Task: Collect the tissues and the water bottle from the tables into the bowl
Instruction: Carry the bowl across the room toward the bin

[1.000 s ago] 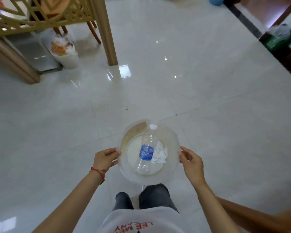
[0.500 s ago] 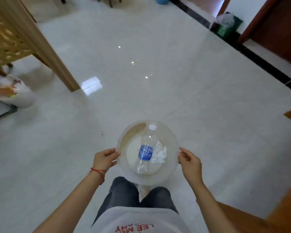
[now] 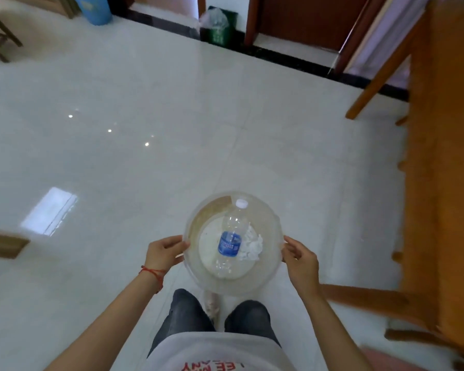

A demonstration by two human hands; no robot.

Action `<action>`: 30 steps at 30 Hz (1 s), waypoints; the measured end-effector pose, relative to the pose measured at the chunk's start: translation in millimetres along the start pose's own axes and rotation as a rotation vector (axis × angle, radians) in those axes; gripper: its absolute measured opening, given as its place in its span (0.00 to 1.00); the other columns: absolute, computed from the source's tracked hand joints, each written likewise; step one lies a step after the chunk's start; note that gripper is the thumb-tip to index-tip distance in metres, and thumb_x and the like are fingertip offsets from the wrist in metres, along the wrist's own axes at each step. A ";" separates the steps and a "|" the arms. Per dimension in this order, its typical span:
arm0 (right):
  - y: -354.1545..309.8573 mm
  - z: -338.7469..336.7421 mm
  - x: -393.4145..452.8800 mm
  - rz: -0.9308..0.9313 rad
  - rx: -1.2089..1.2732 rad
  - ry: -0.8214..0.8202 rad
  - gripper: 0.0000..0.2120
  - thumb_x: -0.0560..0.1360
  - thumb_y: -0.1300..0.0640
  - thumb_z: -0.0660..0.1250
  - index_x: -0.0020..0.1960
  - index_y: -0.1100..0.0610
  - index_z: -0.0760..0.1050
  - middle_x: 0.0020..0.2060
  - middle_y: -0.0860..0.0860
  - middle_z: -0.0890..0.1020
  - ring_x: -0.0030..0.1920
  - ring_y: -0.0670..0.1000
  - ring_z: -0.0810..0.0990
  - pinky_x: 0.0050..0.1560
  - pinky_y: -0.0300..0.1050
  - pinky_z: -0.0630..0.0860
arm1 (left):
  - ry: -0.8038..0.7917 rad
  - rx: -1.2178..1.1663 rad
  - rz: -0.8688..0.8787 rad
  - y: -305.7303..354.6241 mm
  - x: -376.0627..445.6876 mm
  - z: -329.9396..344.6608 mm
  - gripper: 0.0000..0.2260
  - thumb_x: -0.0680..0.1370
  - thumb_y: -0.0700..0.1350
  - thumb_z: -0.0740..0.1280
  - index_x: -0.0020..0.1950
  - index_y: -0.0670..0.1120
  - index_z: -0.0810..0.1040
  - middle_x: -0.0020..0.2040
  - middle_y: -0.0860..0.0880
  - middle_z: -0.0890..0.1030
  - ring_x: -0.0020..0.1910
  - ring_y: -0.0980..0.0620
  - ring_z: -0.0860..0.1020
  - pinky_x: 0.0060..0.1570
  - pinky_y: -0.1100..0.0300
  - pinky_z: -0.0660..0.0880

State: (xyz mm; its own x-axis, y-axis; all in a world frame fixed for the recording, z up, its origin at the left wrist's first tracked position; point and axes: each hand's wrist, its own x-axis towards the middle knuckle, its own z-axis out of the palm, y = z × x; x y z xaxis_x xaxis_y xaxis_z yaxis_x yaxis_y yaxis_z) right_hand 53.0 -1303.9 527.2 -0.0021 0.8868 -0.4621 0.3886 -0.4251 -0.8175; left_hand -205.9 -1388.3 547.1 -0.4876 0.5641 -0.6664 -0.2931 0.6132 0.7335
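I carry a clear plastic bowl (image 3: 268, 223) in front of me, above the white tiled floor. My left hand (image 3: 164, 251) grips its left rim and my right hand (image 3: 302, 261) grips its right rim. Inside lies a clear water bottle (image 3: 229, 238) with a blue label and a white cap, its cap pointing away from me. A crumpled white tissue (image 3: 252, 246) rests beside the bottle on its right.
An orange-brown wooden table (image 3: 445, 162) with slanted legs stands along the right. A green bin (image 3: 219, 29) with a plastic liner sits by the far wall, a blue container (image 3: 93, 9) to its left. A wooden post foot (image 3: 3, 245) is at the left edge.
The view has swung to the right: the lattice frame and the bag have left the view, and the wooden table on the right has come in. My hands hold the bowl as before.
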 end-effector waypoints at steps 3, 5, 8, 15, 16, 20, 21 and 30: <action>-8.9 -2.4 14.8 0.017 0.027 0.056 0.15 0.74 0.61 0.65 0.61 0.58 0.75 0.49 0.57 0.82 0.50 0.56 0.81 0.58 0.55 0.77 | -0.051 0.046 0.010 24.6 25.5 13.4 0.13 0.72 0.35 0.67 0.56 0.33 0.77 0.51 0.39 0.80 0.46 0.45 0.78 0.48 0.54 0.76; -15.4 -5.9 26.9 0.017 0.038 0.087 0.14 0.74 0.61 0.65 0.60 0.57 0.75 0.49 0.56 0.82 0.50 0.56 0.81 0.58 0.54 0.77 | -0.079 0.081 0.012 39.6 40.8 25.5 0.13 0.72 0.36 0.68 0.56 0.34 0.77 0.51 0.39 0.80 0.48 0.43 0.78 0.51 0.52 0.75; -27.8 -13.6 48.3 0.016 0.051 0.123 0.14 0.75 0.60 0.65 0.59 0.56 0.76 0.47 0.52 0.82 0.49 0.54 0.81 0.53 0.46 0.78 | -0.118 0.118 0.004 60.8 64.5 47.3 0.13 0.72 0.36 0.68 0.56 0.35 0.77 0.49 0.40 0.80 0.46 0.45 0.79 0.51 0.52 0.75; -59.7 -41.0 135.7 -0.006 0.062 0.174 0.13 0.75 0.60 0.64 0.59 0.56 0.76 0.50 0.51 0.82 0.48 0.51 0.81 0.50 0.38 0.77 | -0.179 0.145 0.006 117.3 132.2 116.2 0.13 0.72 0.36 0.68 0.56 0.34 0.78 0.49 0.39 0.80 0.42 0.48 0.79 0.36 0.64 0.81; -66.0 -46.1 153.5 -0.015 0.054 0.178 0.13 0.75 0.60 0.64 0.59 0.57 0.76 0.48 0.51 0.82 0.48 0.52 0.81 0.48 0.35 0.77 | -0.181 0.143 0.011 127.2 142.6 128.1 0.14 0.72 0.37 0.68 0.56 0.34 0.78 0.50 0.39 0.80 0.42 0.47 0.79 0.35 0.65 0.80; -95.3 -69.4 218.6 -0.009 0.041 0.181 0.13 0.75 0.61 0.65 0.59 0.57 0.76 0.45 0.51 0.82 0.48 0.55 0.81 0.53 0.45 0.78 | -0.175 0.130 0.011 172.8 175.2 176.4 0.14 0.72 0.36 0.68 0.57 0.34 0.77 0.51 0.39 0.80 0.44 0.45 0.79 0.40 0.60 0.81; -103.8 -75.5 233.3 -0.012 0.042 0.181 0.13 0.75 0.60 0.65 0.59 0.57 0.76 0.46 0.52 0.82 0.48 0.55 0.81 0.54 0.47 0.77 | -0.174 0.122 0.011 185.9 181.6 188.8 0.14 0.72 0.36 0.68 0.57 0.33 0.77 0.52 0.39 0.80 0.46 0.43 0.78 0.44 0.56 0.79; -170.9 -108.3 351.8 -0.015 0.078 0.226 0.13 0.75 0.61 0.65 0.59 0.58 0.77 0.48 0.49 0.81 0.50 0.54 0.81 0.55 0.45 0.76 | -0.204 0.122 0.033 283.9 253.3 272.7 0.13 0.72 0.36 0.68 0.56 0.34 0.78 0.50 0.40 0.80 0.47 0.43 0.78 0.51 0.52 0.75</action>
State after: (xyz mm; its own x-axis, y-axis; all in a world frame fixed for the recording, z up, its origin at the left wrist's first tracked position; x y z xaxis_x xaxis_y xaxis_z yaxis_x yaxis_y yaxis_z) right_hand 85.7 -899.7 541.5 0.2022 0.9076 -0.3679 0.3177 -0.4161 -0.8520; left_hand -188.3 -920.5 550.0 -0.3152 0.6776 -0.6644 -0.1717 0.6479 0.7422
